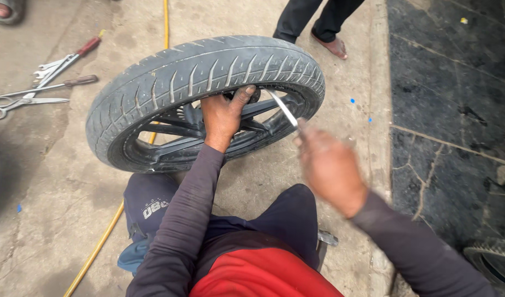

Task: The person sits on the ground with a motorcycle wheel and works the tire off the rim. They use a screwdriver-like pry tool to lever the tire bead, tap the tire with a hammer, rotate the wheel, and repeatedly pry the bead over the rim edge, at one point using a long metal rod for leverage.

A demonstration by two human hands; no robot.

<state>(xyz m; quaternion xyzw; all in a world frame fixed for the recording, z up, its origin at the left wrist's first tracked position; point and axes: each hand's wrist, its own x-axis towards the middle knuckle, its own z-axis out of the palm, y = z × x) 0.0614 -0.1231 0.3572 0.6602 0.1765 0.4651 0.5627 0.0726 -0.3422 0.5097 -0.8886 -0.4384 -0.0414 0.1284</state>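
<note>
A black motorcycle wheel with its tyre (170, 77) stands tilted on the concrete floor in front of my knees. My left hand (222, 115) reaches through the middle and grips the inner edge of the tyre by the black spokes (175, 127). My right hand (329, 165), blurred by motion, is closed on a thin metal tool (284, 109) whose tip points at the tyre's inner rim on the right side.
Wrenches, a screwdriver and scissors (38, 88) lie on the floor at the left. A yellow hose (96, 250) runs under the wheel. Another person's legs and sandalled foot (332, 44) stand behind the wheel. Dark stone paving (456, 110) lies at the right, with another tyre (497, 261) at the corner.
</note>
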